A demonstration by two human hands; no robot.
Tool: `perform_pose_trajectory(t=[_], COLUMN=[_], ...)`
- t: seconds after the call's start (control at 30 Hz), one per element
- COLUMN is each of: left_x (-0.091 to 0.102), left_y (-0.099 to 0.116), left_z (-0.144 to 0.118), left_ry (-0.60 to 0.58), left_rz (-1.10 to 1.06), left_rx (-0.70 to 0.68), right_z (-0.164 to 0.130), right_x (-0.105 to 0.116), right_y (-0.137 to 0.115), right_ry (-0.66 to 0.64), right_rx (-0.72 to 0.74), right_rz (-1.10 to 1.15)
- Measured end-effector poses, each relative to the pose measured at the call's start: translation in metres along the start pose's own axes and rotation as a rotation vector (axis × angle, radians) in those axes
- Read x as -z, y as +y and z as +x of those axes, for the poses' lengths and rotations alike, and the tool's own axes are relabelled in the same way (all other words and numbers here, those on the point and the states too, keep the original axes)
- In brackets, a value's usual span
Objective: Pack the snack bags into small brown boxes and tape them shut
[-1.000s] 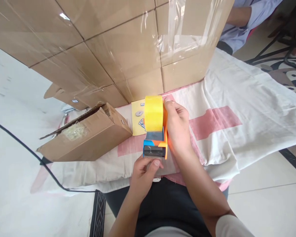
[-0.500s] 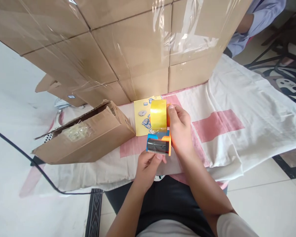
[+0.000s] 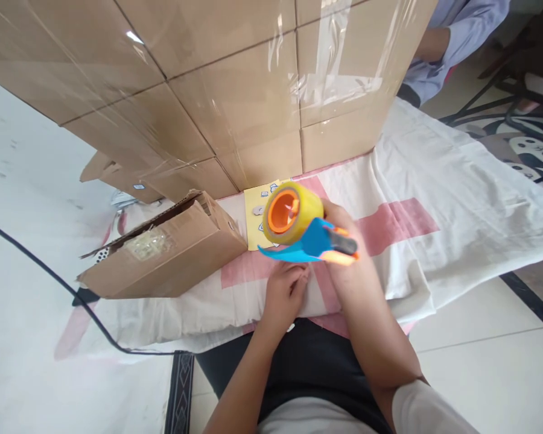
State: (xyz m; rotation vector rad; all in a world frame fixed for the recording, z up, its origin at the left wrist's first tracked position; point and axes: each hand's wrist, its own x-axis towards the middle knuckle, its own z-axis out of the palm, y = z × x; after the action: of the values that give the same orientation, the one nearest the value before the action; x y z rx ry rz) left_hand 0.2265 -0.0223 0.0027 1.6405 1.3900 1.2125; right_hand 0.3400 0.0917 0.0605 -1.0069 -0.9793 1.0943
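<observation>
A tape dispenser (image 3: 314,238) with a blue and orange frame carries a roll of yellow tape (image 3: 314,205). My right hand (image 3: 344,232) grips it from behind and from the right, with most of its fingers hidden. Below the dispenser, my left hand (image 3: 286,289) rests low over the cloth with its fingers curled together. Whether anything small is pinched in it cannot be made out. Behind the roll lies a yellow sheet (image 3: 252,232) with small blue-edged drawings or stickers on it, partly covered by the tape.
Taped cardboard boxes (image 3: 253,96) form a wall at the back. An open cardboard box (image 3: 163,256) stands on the left of the cloth-covered table (image 3: 402,271). A black cable (image 3: 49,271) runs along the left. Another person's sleeve (image 3: 475,36) shows at the upper right.
My right hand has turned the tape dispenser, so the roll's orange core now faces left and its roller end points right. My left hand has come away from the dispenser and sits below it.
</observation>
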Motion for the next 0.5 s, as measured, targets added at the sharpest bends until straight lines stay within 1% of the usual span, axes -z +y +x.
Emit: perform_pose_trajectory(t=[0.07, 0.1, 0.17, 0.2, 0.23, 0.27, 0.33, 0.4, 0.5], left_x=[-0.004, -0.005, -0.005, -0.005, -0.003, -0.001, 0.003, 0.007, 0.012], left_y=[0.001, 0.003, 0.006, 0.007, 0.009, 0.010, 0.013, 0.016, 0.020], left_z=[-0.004, -0.007, -0.011, -0.011, -0.012, -0.011, -0.010, -0.010, -0.011], left_ry=[0.014, 0.042, 0.093, 0.104, 0.111, 0.118, 0.142, 0.150, 0.159], left_rz=[-0.099, -0.179, -0.315, -0.342, -0.345, -0.342, -0.356, -0.415, -0.499], left_rx=[0.006, 0.005, -0.023, -0.044, -0.046, -0.019, 0.090, 0.192, 0.237], right_z=[0.004, 0.006, 0.010, 0.013, 0.018, 0.024, 0.040, 0.055, 0.070], right_x=[0.017, 0.026, 0.041, 0.046, 0.052, 0.056, 0.064, 0.069, 0.075], right_y=[-0.016, -0.024, -0.035, -0.037, -0.035, -0.031, -0.015, 0.002, 0.024], right_ry=[0.009, 0.043, 0.148, 0.197, 0.231, 0.256, 0.253, 0.238, 0.208], right_rx=[-0.001, 0.011, 0.106, 0.169, 0.226, 0.271, 0.290, 0.226, 0.087], right_rz=[0.018, 0.054, 0.115, 0.138, 0.145, 0.130, 0.035, -0.084, -0.195])
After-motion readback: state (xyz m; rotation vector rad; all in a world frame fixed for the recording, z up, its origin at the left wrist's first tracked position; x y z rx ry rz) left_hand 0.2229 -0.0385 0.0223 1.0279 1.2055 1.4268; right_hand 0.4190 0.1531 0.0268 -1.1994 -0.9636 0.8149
